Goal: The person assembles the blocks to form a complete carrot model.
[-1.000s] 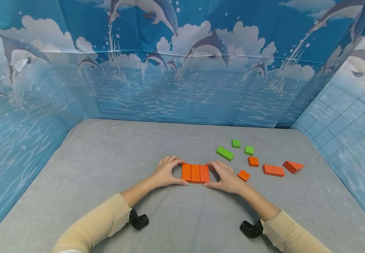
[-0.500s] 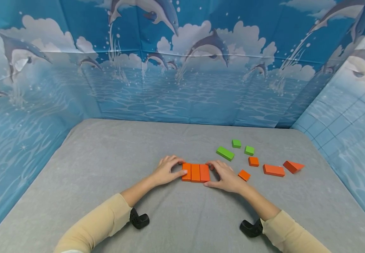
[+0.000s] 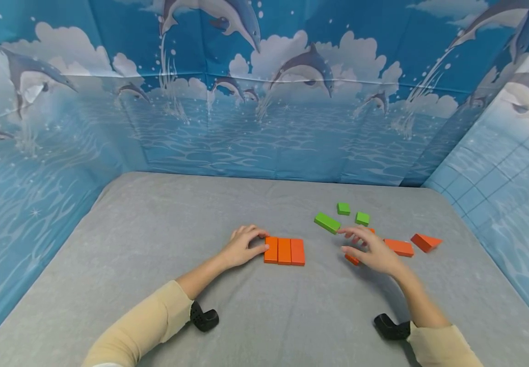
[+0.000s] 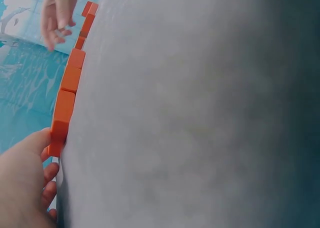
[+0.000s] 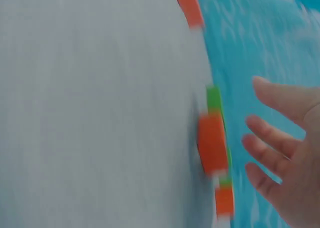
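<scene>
Three orange rectangular blocks (image 3: 284, 251) lie side by side in a row on the grey cloth. My left hand (image 3: 243, 247) rests at the left end of this row, thumb and index finger touching the leftmost block (image 4: 61, 118). To the right, my right hand (image 3: 369, 250) hovers with loose, spread fingers and holds nothing. Beneath it a small orange block (image 3: 352, 259) is partly covered, and another small orange block (image 3: 372, 231) is mostly hidden behind the hand. The right wrist view is blurred, with orange block (image 5: 212, 143) apart from the fingers.
Beyond the right hand lie a long green block (image 3: 327, 223) and two small green blocks (image 3: 343, 208). Farther right are a long orange block (image 3: 399, 247) and an orange triangular block (image 3: 426, 242). A dolphin-print curtain (image 3: 264, 127) borders the grey table (image 3: 177, 214).
My right hand has let go of the row's right end and moved right, over the small orange blocks. My left thumb shifted up slightly to the leftmost block's side; the row stays put.
</scene>
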Demonstrator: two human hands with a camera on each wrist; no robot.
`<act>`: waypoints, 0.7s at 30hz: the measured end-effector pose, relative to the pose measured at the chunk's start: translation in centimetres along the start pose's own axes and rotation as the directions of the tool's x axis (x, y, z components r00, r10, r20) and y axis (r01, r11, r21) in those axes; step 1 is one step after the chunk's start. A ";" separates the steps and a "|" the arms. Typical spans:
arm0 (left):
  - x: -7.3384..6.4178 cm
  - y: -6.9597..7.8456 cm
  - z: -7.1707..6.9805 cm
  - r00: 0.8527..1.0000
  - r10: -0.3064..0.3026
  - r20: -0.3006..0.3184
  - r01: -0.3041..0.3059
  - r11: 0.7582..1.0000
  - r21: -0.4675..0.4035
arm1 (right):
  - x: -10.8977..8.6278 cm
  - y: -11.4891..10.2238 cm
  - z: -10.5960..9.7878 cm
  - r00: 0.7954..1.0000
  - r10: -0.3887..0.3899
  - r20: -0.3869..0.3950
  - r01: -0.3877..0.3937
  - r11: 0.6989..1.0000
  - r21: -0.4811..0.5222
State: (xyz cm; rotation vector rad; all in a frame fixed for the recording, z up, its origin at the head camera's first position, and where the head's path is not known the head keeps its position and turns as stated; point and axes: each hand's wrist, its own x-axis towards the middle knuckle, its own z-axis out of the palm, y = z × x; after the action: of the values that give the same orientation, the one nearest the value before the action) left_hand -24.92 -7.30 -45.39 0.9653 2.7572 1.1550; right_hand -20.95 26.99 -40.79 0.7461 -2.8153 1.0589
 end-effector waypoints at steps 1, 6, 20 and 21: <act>0.0 0.0 0.0 1.000 0.000 -0.001 0.000 1.000 -0.003 | -0.5 0.4 -0.5 1.000 0.007 0.017 -0.007 1.000 -0.001; 0.0 0.0 0.0 1.000 0.001 -0.006 -0.001 1.000 -0.015 | -2.2 2.3 -2.1 0.992 -0.048 0.118 0.042 0.998 0.052; -0.1 0.0 0.2 1.000 -0.001 -0.020 0.001 1.000 -0.018 | -2.4 4.0 -1.7 0.991 -0.056 0.124 0.056 0.998 0.004; -0.1 0.0 0.2 1.000 -0.001 -0.021 0.001 1.000 -0.017 | -2.4 4.0 -1.6 0.992 -0.044 0.121 0.045 0.999 -0.006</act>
State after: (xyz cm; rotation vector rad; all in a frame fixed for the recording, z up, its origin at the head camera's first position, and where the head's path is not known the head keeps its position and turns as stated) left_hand -24.77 -7.27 -45.54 0.9555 2.7589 1.1935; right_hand -20.85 31.61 -42.43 0.8977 -2.8852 1.0278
